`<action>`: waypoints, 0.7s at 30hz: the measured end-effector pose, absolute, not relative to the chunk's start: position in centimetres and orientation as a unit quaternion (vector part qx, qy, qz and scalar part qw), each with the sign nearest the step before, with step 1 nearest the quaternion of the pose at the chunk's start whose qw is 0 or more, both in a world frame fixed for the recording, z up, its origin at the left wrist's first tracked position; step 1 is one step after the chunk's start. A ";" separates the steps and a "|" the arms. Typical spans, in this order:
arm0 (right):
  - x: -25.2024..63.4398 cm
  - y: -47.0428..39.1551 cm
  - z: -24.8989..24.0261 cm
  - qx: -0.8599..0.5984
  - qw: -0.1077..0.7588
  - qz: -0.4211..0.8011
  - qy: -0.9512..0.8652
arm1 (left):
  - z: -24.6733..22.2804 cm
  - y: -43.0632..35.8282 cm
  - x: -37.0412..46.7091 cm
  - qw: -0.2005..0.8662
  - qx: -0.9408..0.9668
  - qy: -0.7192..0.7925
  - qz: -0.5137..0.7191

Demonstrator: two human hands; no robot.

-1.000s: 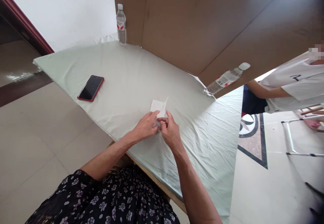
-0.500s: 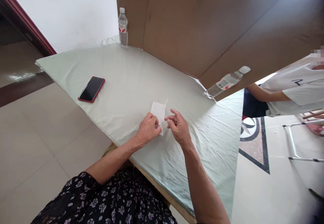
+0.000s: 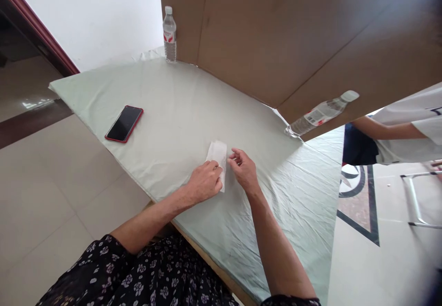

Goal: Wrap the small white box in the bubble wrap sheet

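A folded white tissue [image 3: 218, 149], narrow and flat, lies on the cloth-covered table in front of me. My left hand [image 3: 206, 180] rests over its near left part, with curled fingers closed on it. Those fingers hide some of the tissue's lower half. Just past its right edge is my right hand [image 3: 243, 167], fingers bent and a little apart, with nothing visible in them. A small gap separates these fingers from the tissue.
A phone with a red case [image 3: 124, 124] lies to the left. One water bottle [image 3: 169, 34] stands upright at the back; another bottle [image 3: 321, 113] appears slanted at right. Both are beside a tall brown cardboard panel [image 3: 248, 34]. A person in a white shirt [image 3: 397, 112] is beyond it.
The tissue's upper right edge, raised before, now lies flatter. My left hand has shifted slightly over it, and my right fingers have drawn closer together. The view has moved slightly.
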State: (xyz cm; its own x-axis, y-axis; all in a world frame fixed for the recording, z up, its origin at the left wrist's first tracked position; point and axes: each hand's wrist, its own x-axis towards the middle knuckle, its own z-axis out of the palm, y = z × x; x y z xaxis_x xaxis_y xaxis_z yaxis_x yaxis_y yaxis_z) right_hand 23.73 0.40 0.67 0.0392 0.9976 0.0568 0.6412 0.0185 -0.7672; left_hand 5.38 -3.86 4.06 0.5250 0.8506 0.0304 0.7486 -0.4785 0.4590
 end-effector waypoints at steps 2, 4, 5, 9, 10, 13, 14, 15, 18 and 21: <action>24.3 1.0 0.6 -0.676 0.323 0.283 -0.599 | 4.1 -3.9 5.4 0.200 0.846 0.476 0.129; 24.4 2.0 0.5 -0.687 0.309 0.313 -0.579 | 3.9 -4.1 5.4 0.197 0.844 0.480 0.139; 24.2 2.7 0.4 -0.686 0.304 0.329 -0.573 | 3.8 -4.2 5.5 0.195 0.843 0.481 0.143; 22.8 5.1 0.3 -0.669 0.302 0.372 -0.569 | 3.5 -4.3 5.5 0.187 0.843 0.480 0.154; 22.4 5.5 0.4 -0.661 0.303 0.383 -0.570 | 3.5 -4.2 5.5 0.188 0.843 0.479 0.155; 21.5 5.8 0.8 -0.622 0.315 0.432 -0.572 | 3.6 -3.9 5.4 0.203 0.839 0.480 0.156; 21.3 5.6 1.0 -0.608 0.321 0.448 -0.571 | 3.5 -3.8 5.3 0.210 0.835 0.483 0.159; 21.2 5.3 1.3 -0.596 0.328 0.461 -0.570 | 3.4 -3.8 5.3 0.217 0.831 0.485 0.164; 21.3 3.5 2.6 -0.561 0.365 0.474 -0.572 | 2.8 -4.0 5.1 0.237 0.814 0.490 0.203; 21.5 1.0 4.0 -0.527 0.404 0.445 -0.600 | 2.0 -4.6 5.1 0.242 0.764 0.528 0.281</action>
